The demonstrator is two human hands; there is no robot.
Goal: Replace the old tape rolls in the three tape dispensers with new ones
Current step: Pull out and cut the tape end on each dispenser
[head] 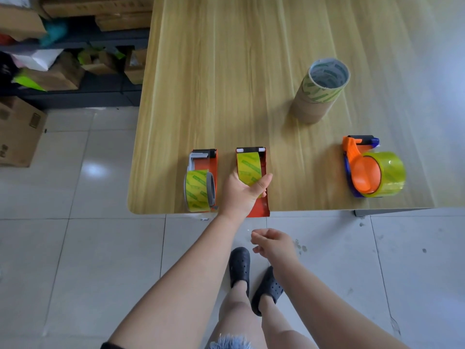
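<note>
The left hand [242,191] grips the tape roll [249,168] in the middle dispenser [263,197], with the thumb curled around the right side of the roll. This red dispenser sits at the near edge of the wooden table [226,84]. The right hand [273,244] hangs below the table edge, loosely curled and holding nothing. A second red dispenser [202,180] stands just to the left, an orange dispenser [370,170] well to the right, and a stack of rolls [317,94] stands farther back.

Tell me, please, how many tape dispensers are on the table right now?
3. A red one with a grey frame sits near the left corner, a red one beside it under the left hand, and an orange and blue one lies further right.
</note>
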